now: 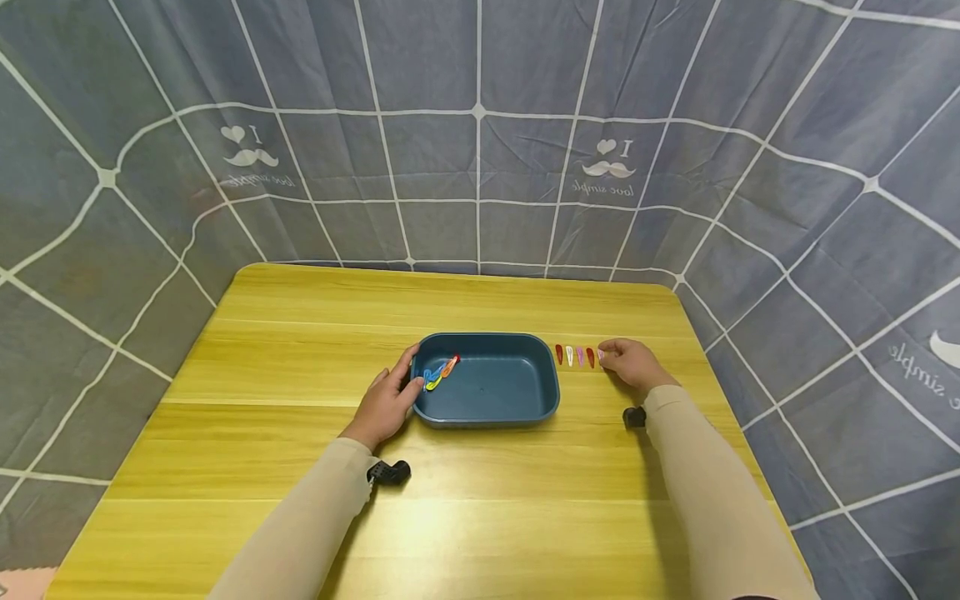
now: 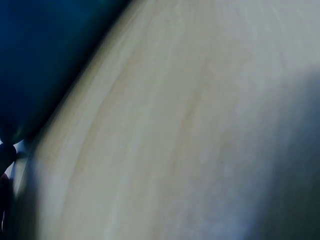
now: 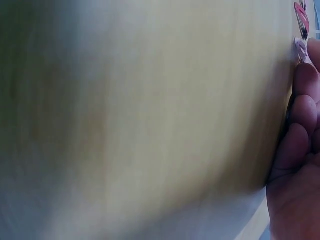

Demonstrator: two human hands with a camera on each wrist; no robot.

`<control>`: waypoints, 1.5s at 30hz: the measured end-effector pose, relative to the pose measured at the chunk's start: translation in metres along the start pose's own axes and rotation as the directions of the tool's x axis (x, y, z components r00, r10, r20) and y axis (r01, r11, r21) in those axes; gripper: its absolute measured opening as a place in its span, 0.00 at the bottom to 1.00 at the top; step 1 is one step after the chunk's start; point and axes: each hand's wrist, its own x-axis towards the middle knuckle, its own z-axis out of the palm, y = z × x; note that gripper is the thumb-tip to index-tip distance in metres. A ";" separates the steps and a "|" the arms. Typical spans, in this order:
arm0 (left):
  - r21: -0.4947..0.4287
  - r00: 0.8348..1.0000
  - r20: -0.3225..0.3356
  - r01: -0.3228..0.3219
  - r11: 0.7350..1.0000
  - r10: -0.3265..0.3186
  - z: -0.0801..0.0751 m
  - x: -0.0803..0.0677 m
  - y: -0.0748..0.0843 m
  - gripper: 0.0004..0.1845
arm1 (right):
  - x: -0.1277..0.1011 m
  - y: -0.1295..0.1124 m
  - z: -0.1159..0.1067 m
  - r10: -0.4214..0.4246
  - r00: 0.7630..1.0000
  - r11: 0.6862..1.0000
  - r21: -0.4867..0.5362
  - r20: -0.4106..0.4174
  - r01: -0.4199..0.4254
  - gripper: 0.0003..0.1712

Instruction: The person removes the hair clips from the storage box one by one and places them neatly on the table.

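Observation:
A dark blue plastic basin (image 1: 483,421) stands on the table. My left hand (image 1: 384,407) holds its left rim, thumb over the inside and fingers along the outer wall. Several snap hair clips (image 1: 441,373) in blue, yellow, orange and red lie in the basin's left end, close to that thumb. Right of the basin runs a row of clips: a dark red clip (image 1: 558,355), a white clip (image 1: 569,356), a purple-pink clip (image 1: 580,357) and a red clip (image 1: 590,357). At the row's right end my right hand (image 1: 633,365) pinches a pale pink clip (image 3: 301,50), partly hidden by the fingertips.
The wooden table (image 1: 480,517) has rounded far corners. A grey curtain (image 1: 427,158) with white grid lines surrounds its back and sides. Black wrist cameras sit below both hands. The left wrist view shows mainly blurred table and a basin edge.

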 end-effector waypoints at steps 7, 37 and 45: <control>0.004 1.000 -0.008 -0.019 1.000 0.019 0.001 0.001 -0.001 0.29 | -0.002 0.000 0.000 -0.001 1.000 1.000 0.007 0.010 0.001 0.23; 0.005 1.000 0.003 0.004 1.000 -0.004 -0.002 -0.002 -0.001 0.29 | -0.002 -0.122 -0.018 -0.258 0.965 0.951 -0.165 0.044 0.262 0.23; -0.005 1.000 0.004 -0.004 1.000 0.004 0.000 -0.002 0.000 0.29 | -0.018 -0.200 0.025 -0.403 0.881 0.862 -0.218 0.249 0.457 0.21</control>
